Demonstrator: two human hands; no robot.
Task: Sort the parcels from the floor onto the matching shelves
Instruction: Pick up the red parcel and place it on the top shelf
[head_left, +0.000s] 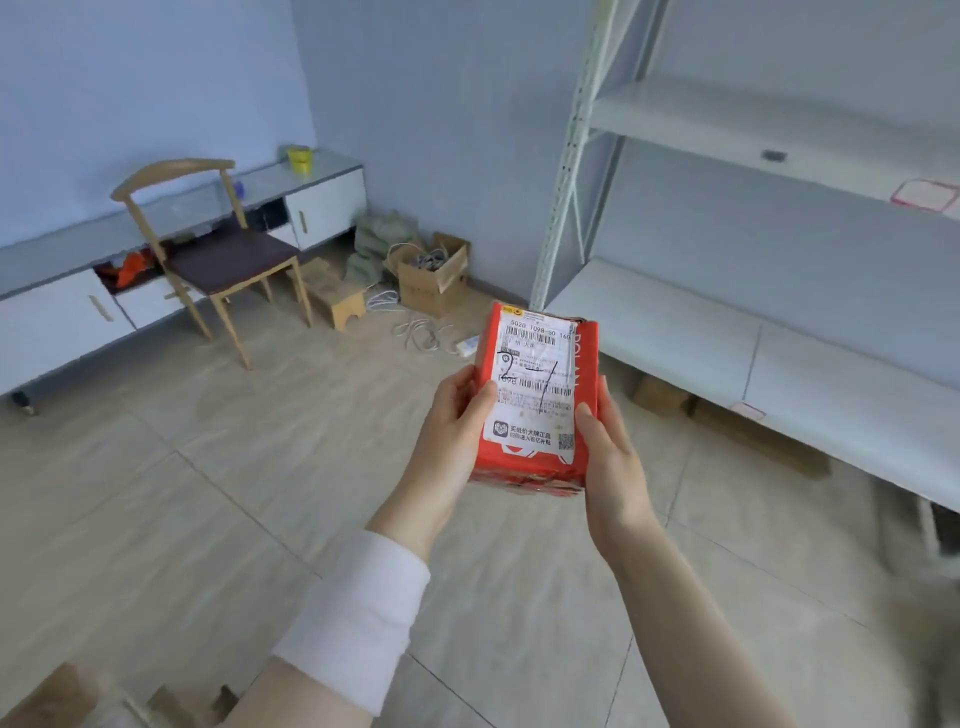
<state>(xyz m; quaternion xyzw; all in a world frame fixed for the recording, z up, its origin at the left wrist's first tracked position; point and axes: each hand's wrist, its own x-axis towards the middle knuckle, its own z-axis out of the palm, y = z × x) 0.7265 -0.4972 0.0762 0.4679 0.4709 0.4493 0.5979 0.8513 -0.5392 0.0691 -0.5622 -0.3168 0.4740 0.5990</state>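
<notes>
I hold a red parcel (537, 467) in front of me with both hands, above the tiled floor. Its white shipping label faces me, with "2-1" handwritten on it in black marker. My left hand (454, 415) grips its left edge, thumb on the label. My right hand (608, 452) grips its right edge. A white metal shelf unit (675, 332) stands to the right, its low shelf just beyond the parcel. Pink tags sit on the low shelf's front edge (746, 411) and on the higher shelf (924, 195).
A wooden chair (218, 254) and a small stool (335, 296) stand by a low white cabinet (57, 312) at the left. An open cardboard box (434, 275) and loose cables lie in the far corner. Cardboard boxes (662, 395) sit under the low shelf; more cardboard (47, 696) at bottom left.
</notes>
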